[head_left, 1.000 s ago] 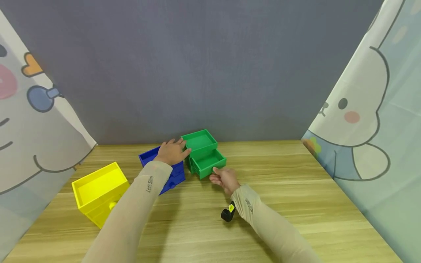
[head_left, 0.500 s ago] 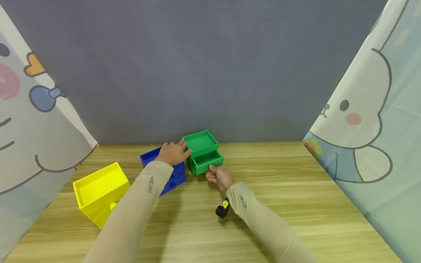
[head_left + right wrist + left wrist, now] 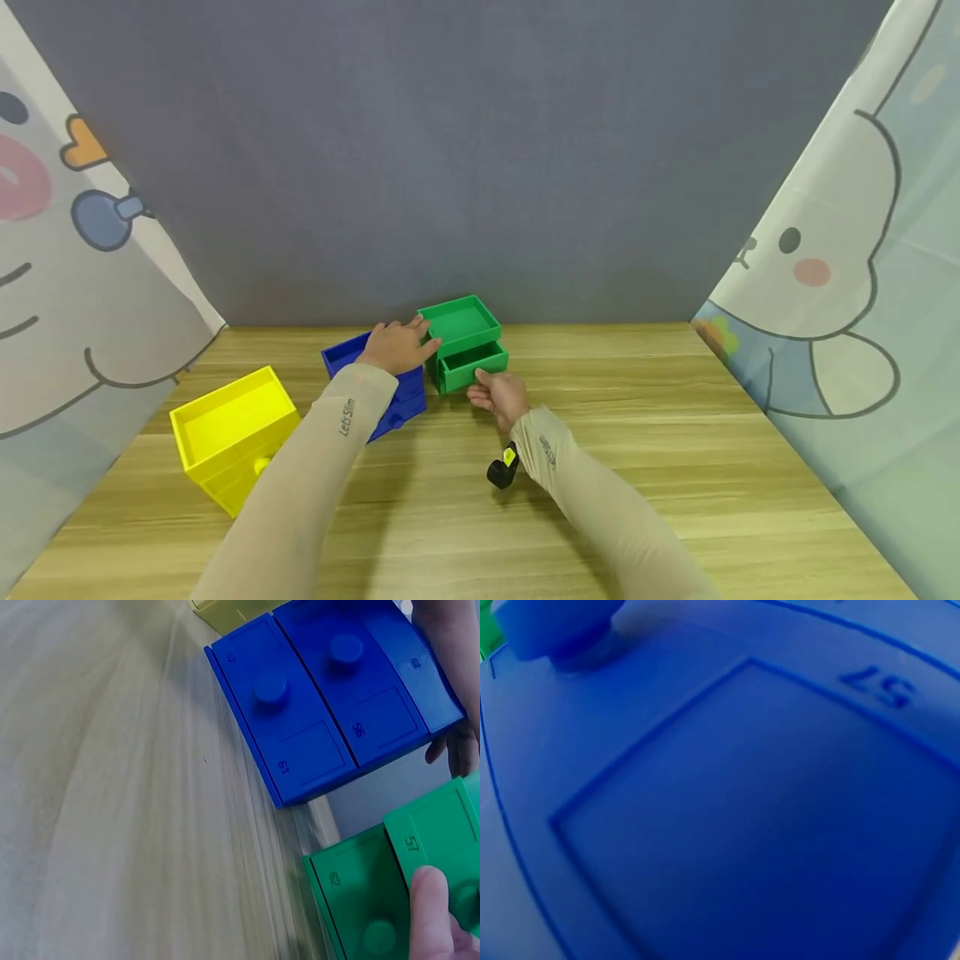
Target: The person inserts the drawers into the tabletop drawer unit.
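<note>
My left hand [image 3: 396, 347] lies with spread fingers over the blue drawer cabinet [image 3: 406, 398], its fingertips at the left edge of the green drawer cabinet [image 3: 459, 323]. The green cabinet's upper drawer [image 3: 474, 368] stands partly pulled out. At that drawer's front is my right hand [image 3: 504, 395]; in the right wrist view a straight digit presses the front beside a round knob [image 3: 463, 906]. My other right fingers are mostly hidden there. A blue drawer front [image 3: 765, 817] fills the left wrist view, where no hand shows.
A yellow drawer cabinet [image 3: 234, 425] stands at the left on the wooden table [image 3: 637, 433]. Behind the cabinets rises a grey backdrop [image 3: 480, 167]. Printed cloths hang at both sides. A black wrist camera [image 3: 502, 468] hangs under my right sleeve.
The green drawer has slid further into its cabinet, with my right hand moving inward and slightly left against it. My left hand has kept its place on the cabinets.
</note>
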The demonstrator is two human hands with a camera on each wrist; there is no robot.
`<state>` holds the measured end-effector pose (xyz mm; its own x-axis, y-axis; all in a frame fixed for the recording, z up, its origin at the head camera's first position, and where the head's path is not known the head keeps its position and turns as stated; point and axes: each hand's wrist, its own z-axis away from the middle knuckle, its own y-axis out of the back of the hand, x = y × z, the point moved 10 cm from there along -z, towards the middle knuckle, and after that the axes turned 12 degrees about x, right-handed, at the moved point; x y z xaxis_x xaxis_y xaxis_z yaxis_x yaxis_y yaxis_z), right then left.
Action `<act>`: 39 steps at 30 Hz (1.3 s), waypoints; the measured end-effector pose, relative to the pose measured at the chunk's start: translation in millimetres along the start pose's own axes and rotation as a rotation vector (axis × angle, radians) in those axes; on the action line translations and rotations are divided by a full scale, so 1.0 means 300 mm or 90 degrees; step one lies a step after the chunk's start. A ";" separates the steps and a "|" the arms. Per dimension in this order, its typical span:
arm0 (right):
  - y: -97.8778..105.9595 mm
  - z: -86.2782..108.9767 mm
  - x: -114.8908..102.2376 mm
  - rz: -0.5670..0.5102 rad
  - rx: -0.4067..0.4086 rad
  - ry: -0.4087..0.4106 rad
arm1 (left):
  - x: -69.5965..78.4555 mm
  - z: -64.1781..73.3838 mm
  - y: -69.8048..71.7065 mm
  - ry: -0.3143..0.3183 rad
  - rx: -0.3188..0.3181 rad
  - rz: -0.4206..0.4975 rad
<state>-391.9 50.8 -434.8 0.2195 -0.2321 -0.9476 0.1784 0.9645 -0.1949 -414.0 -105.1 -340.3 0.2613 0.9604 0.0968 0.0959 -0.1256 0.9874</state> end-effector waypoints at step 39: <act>-0.020 -0.055 -0.002 -0.021 -0.011 -0.012 | 0.003 0.013 -0.004 0.004 0.003 0.002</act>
<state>-408.9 47.1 -437.3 0.2322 -0.2654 -0.9358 0.1692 0.9584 -0.2298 -410.3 -105.1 -341.9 0.2550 0.9616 0.1014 0.0988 -0.1302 0.9866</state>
